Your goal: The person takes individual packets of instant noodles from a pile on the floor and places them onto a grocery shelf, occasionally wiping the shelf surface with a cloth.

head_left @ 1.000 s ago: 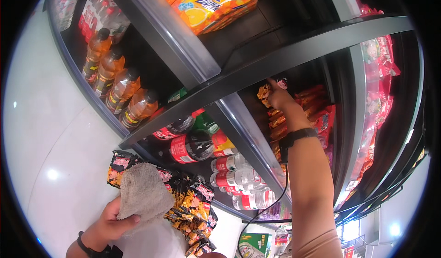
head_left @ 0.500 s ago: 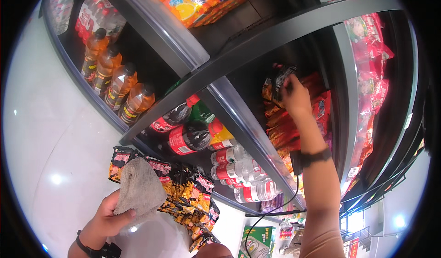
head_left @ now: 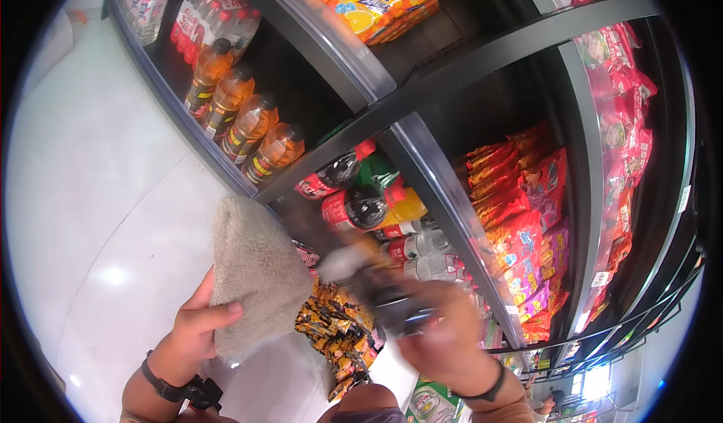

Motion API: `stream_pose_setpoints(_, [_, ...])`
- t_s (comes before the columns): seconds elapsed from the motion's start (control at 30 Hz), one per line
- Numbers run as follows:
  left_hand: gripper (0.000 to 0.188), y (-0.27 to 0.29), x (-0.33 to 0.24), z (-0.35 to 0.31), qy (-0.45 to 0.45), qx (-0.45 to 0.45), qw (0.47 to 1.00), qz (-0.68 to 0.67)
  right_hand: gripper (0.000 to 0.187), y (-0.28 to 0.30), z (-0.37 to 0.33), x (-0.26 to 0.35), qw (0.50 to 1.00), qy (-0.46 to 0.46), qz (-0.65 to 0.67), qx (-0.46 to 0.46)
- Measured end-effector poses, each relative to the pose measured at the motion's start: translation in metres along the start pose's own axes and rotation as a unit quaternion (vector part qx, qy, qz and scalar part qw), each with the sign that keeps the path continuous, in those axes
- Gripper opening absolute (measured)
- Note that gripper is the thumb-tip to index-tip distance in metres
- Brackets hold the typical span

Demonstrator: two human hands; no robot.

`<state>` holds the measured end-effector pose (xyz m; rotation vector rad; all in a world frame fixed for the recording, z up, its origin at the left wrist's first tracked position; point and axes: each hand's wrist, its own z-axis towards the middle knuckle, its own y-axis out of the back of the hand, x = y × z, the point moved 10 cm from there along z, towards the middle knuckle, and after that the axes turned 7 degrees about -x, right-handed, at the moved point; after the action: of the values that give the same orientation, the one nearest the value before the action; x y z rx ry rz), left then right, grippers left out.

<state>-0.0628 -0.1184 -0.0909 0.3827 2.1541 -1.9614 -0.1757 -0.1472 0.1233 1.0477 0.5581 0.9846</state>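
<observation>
My left hand [head_left: 197, 325] is closed on a folded grey cloth [head_left: 256, 280], its thumb on the near face. The cloth hangs over the pale floor, in front of part of a pile of black and orange snack packets [head_left: 339, 340] beside the shelf foot. My right hand [head_left: 448, 332] is blurred by motion, low in front of the bottle shelf and just right of the pile. A dark, smeared snack packet [head_left: 388, 299] is in its fingers. Red and orange snack bags [head_left: 501, 186] stand in a row on the shelf above.
Cola bottles [head_left: 354, 206] and clear water bottles [head_left: 429, 253] lie on the bottom shelf. Orange drink bottles [head_left: 248, 129] stand along the left shelf edge. A dark shelf frame [head_left: 452, 65] crosses the view. A green box [head_left: 433, 402] is on the floor near my knees.
My right hand has come down from the upper shelf with the black packet, leaving a dark gap beside the red bags. My left hand has lifted the cloth slightly, and the view has shifted.
</observation>
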Motion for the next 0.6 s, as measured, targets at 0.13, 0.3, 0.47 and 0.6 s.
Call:
stream_pose_setpoints(0.13, [0.070,0.006,-0.006,-0.005,-0.039,0.009,0.995,-0.096,0.035,-0.072,-0.008,0.074,0.980,0.188,0.062,0.012])
stream_pose_setpoints(0.3, [0.071,0.002,0.011,-0.007,0.042,0.036,0.988,-0.145,0.068,-0.116,-0.003,0.057,0.986,0.060,0.135,0.079])
stream_pose_setpoints(0.47, [0.089,-0.018,0.028,-0.006,0.074,0.102,0.992,-0.027,0.084,-0.112,-0.002,-0.001,0.986,-0.068,0.151,0.018])
stream_pose_setpoints(0.6, [0.099,-0.022,0.021,-0.014,0.063,0.132,0.989,0.006,0.089,-0.112,-0.006,-0.001,0.966,-0.107,0.230,-0.058])
